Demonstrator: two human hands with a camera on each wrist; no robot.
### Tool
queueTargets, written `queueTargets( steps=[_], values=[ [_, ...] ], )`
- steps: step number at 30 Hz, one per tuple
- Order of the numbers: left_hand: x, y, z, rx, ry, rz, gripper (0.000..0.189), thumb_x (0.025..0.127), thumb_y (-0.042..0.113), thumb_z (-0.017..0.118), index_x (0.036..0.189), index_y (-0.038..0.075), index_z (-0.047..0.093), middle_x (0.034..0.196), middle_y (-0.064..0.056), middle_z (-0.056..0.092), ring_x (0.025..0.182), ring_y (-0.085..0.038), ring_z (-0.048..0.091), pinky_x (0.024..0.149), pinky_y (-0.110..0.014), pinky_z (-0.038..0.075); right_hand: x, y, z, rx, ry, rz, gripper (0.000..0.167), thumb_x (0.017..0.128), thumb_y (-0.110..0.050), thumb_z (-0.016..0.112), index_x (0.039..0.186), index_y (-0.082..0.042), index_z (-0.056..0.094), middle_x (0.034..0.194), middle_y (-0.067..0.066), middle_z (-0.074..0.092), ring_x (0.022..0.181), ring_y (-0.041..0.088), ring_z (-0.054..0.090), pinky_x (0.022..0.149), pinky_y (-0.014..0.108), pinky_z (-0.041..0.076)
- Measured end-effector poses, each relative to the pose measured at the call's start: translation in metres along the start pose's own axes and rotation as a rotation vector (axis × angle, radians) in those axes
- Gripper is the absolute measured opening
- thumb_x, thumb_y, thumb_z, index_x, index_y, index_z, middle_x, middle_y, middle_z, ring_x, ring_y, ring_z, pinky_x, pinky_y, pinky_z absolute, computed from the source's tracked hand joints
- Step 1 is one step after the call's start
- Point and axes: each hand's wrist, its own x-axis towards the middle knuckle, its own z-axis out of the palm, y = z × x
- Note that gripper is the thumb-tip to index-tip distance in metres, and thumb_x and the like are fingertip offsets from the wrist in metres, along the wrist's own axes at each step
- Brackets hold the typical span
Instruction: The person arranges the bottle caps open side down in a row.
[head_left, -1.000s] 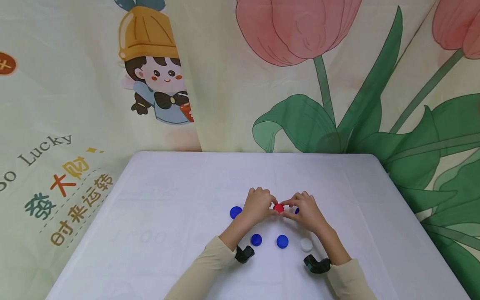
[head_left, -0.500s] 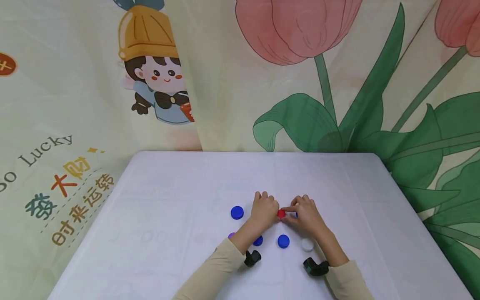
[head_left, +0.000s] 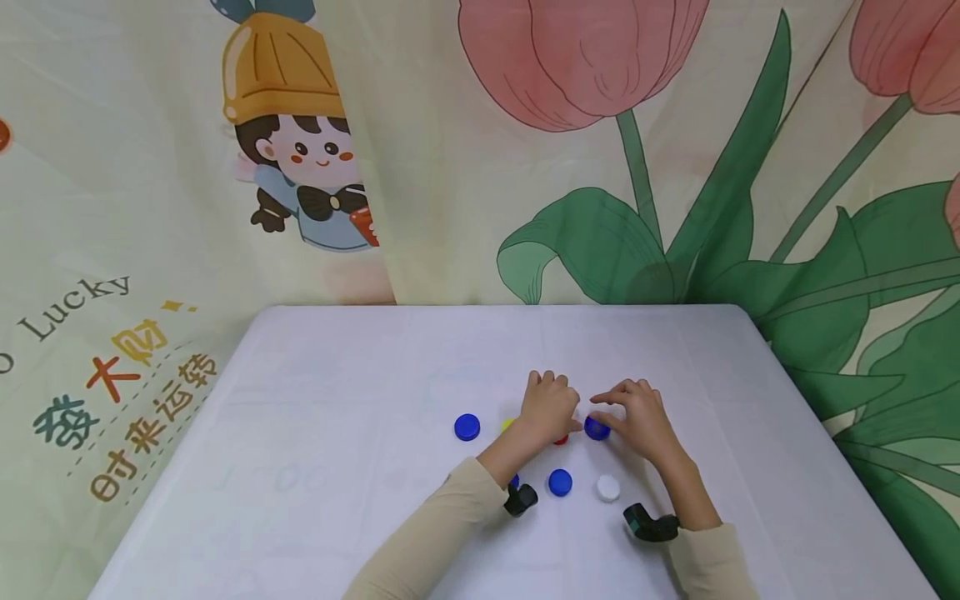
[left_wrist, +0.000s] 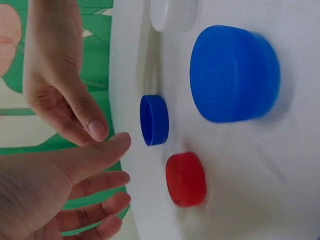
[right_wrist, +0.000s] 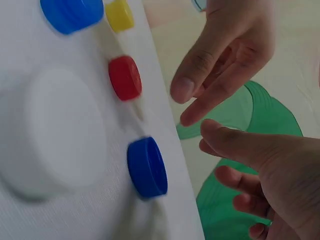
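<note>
My left hand (head_left: pixel 550 407) is held above a red bottle cap (left_wrist: pixel 186 180), hiding most of it in the head view. Its fingers are relaxed and hold nothing. To the right, my right hand (head_left: pixel 634 417) hovers by a blue cap (right_wrist: pixel 147 167) that lies hollow side up; thumb and fingers are apart, with nothing between them. Both wrist views show the two hands facing each other, fingertips close together, above the caps. The red cap rests on the table beside the hollow-up blue cap.
On the white table (head_left: pixel 337 383) lie another blue cap (head_left: pixel 467 427) at left, a yellow cap (right_wrist: pixel 119 15) partly behind the left hand, a blue cap (head_left: pixel 560 482) in front and a white cap (head_left: pixel 608 488). One more blue cap (head_left: pixel 514 480) is mostly hidden by the left wrist.
Both hands have let go of the red cap, which now lies on the table. The right hand has moved off to the right, uncovering the hollow-up blue cap; the left hand has risen slightly.
</note>
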Motion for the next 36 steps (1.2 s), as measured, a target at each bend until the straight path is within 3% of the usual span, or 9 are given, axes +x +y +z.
queueTargets(
  steps=[4, 9, 15, 18, 22, 30, 36],
  values=[
    [0.010, 0.010, 0.005, -0.016, -0.052, 0.028, 0.037, 0.071, 0.052, 0.073, 0.099, 0.027, 0.071, 0.089, 0.004, 0.058, 0.085, -0.016, 0.049, 0.076, -0.035, 0.031, -0.005, 0.011, -0.008, -0.011, -0.070, 0.058, 0.034, 0.070, -0.026, 0.081, 0.100, -0.011, 0.072, 0.088, 0.006, 0.059, 0.084, 0.023, 0.046, 0.073, 0.040, 0.031],
    [0.017, 0.018, 0.010, -0.010, -0.097, 0.033, 0.034, 0.069, 0.050, 0.075, 0.092, 0.025, 0.070, 0.085, 0.005, 0.056, 0.084, -0.015, 0.048, 0.077, -0.035, 0.031, -0.011, 0.019, -0.007, -0.027, -0.150, 0.083, 0.043, 0.065, -0.027, 0.083, 0.102, -0.010, 0.071, 0.088, 0.005, 0.059, 0.085, 0.024, 0.047, 0.074, 0.042, 0.032],
    [0.017, 0.019, 0.013, -0.025, -0.096, 0.044, 0.034, 0.072, 0.048, 0.074, 0.098, 0.026, 0.070, 0.086, 0.005, 0.057, 0.084, -0.015, 0.048, 0.077, -0.034, 0.031, -0.013, 0.023, 0.000, 0.005, -0.155, 0.066, 0.038, 0.066, -0.023, 0.083, 0.100, -0.011, 0.071, 0.086, 0.003, 0.059, 0.083, 0.022, 0.047, 0.074, 0.040, 0.032],
    [0.014, 0.015, 0.011, -0.062, -0.060, 0.059, 0.035, 0.073, 0.048, 0.073, 0.102, 0.028, 0.070, 0.088, 0.007, 0.058, 0.084, -0.013, 0.049, 0.076, -0.034, 0.031, -0.014, 0.023, -0.001, 0.043, -0.135, 0.044, 0.037, 0.068, -0.023, 0.082, 0.101, -0.010, 0.071, 0.086, 0.003, 0.059, 0.082, 0.021, 0.046, 0.073, 0.039, 0.032],
    [0.008, 0.004, 0.001, -0.154, 0.036, 0.098, 0.037, 0.075, 0.049, 0.071, 0.105, 0.027, 0.071, 0.086, 0.009, 0.059, 0.080, -0.011, 0.051, 0.074, -0.032, 0.033, -0.013, 0.019, -0.012, 0.104, -0.073, -0.002, 0.036, 0.071, -0.022, 0.080, 0.104, -0.010, 0.070, 0.087, 0.004, 0.059, 0.082, 0.020, 0.045, 0.073, 0.038, 0.033],
    [-0.020, -0.017, -0.040, -0.487, 0.191, 0.160, 0.041, 0.078, 0.044, 0.070, 0.112, 0.021, 0.068, 0.090, 0.005, 0.060, 0.086, -0.009, 0.052, 0.077, -0.027, 0.037, -0.016, -0.007, -0.045, 0.242, 0.097, -0.094, 0.038, 0.072, -0.023, 0.080, 0.108, -0.014, 0.069, 0.091, 0.001, 0.060, 0.087, 0.013, 0.043, 0.070, 0.036, 0.040],
    [-0.047, -0.025, -0.067, -0.711, 0.304, 0.211, 0.040, 0.077, 0.038, 0.074, 0.111, 0.017, 0.068, 0.088, 0.005, 0.058, 0.084, -0.006, 0.051, 0.077, -0.028, 0.038, -0.022, -0.039, -0.071, 0.337, 0.203, -0.244, 0.041, 0.067, -0.005, 0.082, 0.106, -0.008, 0.069, 0.092, 0.000, 0.061, 0.088, 0.014, 0.046, 0.070, 0.025, 0.041]
  ],
)
